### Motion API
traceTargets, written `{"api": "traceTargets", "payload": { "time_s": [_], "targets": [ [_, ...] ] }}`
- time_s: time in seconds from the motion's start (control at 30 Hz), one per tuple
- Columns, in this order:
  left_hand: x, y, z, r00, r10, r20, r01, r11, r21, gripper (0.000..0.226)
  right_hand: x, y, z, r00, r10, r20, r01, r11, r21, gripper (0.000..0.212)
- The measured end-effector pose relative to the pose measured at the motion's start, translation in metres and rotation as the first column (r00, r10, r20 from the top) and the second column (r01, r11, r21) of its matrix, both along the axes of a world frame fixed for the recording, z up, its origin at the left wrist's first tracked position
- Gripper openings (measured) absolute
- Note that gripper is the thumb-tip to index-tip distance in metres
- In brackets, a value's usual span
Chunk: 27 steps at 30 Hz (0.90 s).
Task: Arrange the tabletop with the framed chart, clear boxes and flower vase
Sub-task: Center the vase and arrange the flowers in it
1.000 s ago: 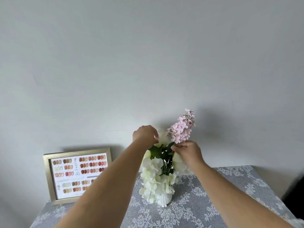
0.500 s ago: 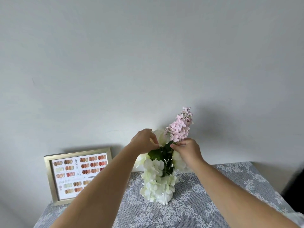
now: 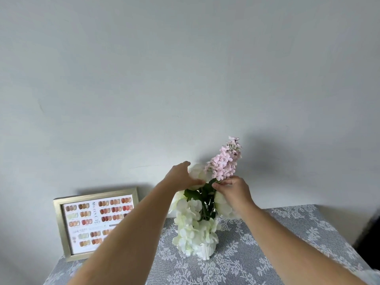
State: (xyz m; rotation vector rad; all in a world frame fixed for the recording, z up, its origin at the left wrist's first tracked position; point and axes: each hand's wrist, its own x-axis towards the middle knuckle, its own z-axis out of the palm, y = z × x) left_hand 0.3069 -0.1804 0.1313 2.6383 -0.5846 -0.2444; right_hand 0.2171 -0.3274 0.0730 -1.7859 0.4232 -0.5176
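A white vase [image 3: 206,251] stands mid-table, filled with white flowers [image 3: 190,221] that spill over its rim. A tall pink flower spike [image 3: 225,162] rises from the bunch. My right hand [image 3: 233,191] pinches the pink spike's stem just under its blossoms. My left hand [image 3: 182,175] cups a white bloom [image 3: 198,171] at the top of the bunch. The gold-framed chart [image 3: 86,221] of nail colour samples leans against the wall at the back left, partly behind my left forearm. No clear boxes are in view.
A grey lace cloth [image 3: 267,247] covers the table, whose back edge meets a plain pale wall [image 3: 185,79]. A dark object [image 3: 370,233] sits past the table's right edge.
My left hand has gone from a closed fist above the flowers to cupping a white bloom. The right hand stays on the pink stem, which stands slightly more upright.
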Motion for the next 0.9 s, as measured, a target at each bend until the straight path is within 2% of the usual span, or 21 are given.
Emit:
{"api": "traceTargets", "payload": {
  "time_s": [0.07, 0.1, 0.13, 0.33, 0.47, 0.57, 0.67, 0.77, 0.9],
  "targets": [
    [0.002, -0.006, 0.001, 0.999, 0.008, 0.054, -0.011, 0.998, 0.063, 0.062, 0.001, -0.001, -0.001, 1.000, 0.008, 0.007, -0.008, 1.000, -0.009, 0.013],
    [0.003, -0.008, 0.002, 0.998, 0.016, 0.068, -0.020, 0.998, 0.061, 0.044, 0.001, -0.001, -0.001, 1.000, 0.010, 0.012, -0.010, 1.000, -0.013, 0.013],
    [0.002, -0.010, 0.002, 0.997, 0.023, 0.070, -0.026, 0.999, 0.047, 0.034, 0.000, -0.001, -0.001, 1.000, 0.010, 0.016, -0.010, 1.000, -0.017, 0.013],
    [-0.005, -0.010, 0.004, 0.996, 0.031, 0.080, -0.031, 1.000, -0.005, 0.050, 0.001, -0.002, 0.000, 1.000, -0.011, 0.005, 0.011, 1.000, -0.025, 0.022],
    [-0.014, -0.003, 0.009, 0.993, 0.000, 0.119, 0.009, 0.998, -0.070, 0.038, 0.002, -0.001, 0.002, 0.999, -0.042, -0.007, 0.041, 0.999, -0.008, 0.011],
    [-0.022, 0.004, 0.010, 0.984, -0.047, 0.172, 0.066, 0.992, -0.107, 0.041, 0.002, 0.001, 0.006, 0.996, -0.080, -0.025, 0.080, 0.997, -0.016, 0.011],
    [-0.029, 0.013, 0.006, 0.970, -0.125, 0.207, 0.138, 0.989, -0.051, 0.041, 0.000, 0.002, 0.008, 0.994, -0.102, -0.045, 0.100, 0.994, -0.054, 0.014],
    [-0.036, 0.018, 0.002, 0.952, -0.208, 0.224, 0.208, 0.978, 0.022, 0.015, 0.000, 0.003, 0.009, 0.990, -0.119, -0.074, 0.114, 0.991, -0.074, 0.017],
    [-0.040, 0.021, -0.003, 0.924, -0.260, 0.280, 0.255, 0.965, 0.053, 0.019, 0.003, 0.006, 0.013, 0.985, -0.121, -0.121, 0.110, 0.989, -0.097, 0.015]
  ]
}}
